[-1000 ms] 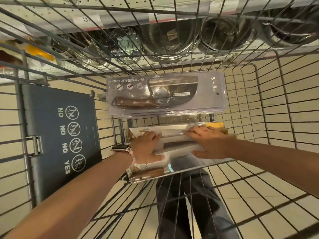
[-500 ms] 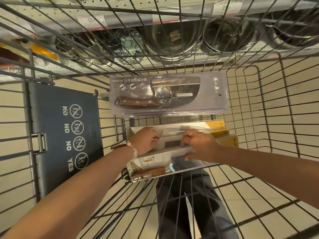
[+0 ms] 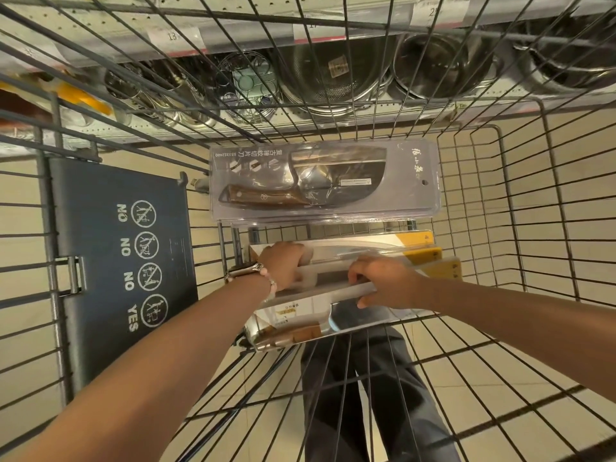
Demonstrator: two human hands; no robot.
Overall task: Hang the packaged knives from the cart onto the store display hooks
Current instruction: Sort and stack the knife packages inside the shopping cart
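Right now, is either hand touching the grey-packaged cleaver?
No: both hands, left hand and right hand, grip the yellow-edged knife packages; the grey-packaged wooden-handled cleaver lies untouched.

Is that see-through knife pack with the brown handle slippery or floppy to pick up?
Probably slippery: the grey knife pack has a glossy plastic shell with reflections. Likely stiff rather than floppy, since it lies flat across the cart wires without sagging. Perhaps heavy for its size, given the broad steel blade inside.

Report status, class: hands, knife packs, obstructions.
Left hand and right hand grip yellow-edged knife packs in cart. Grey knife pack lies beyond. Nothing hung.
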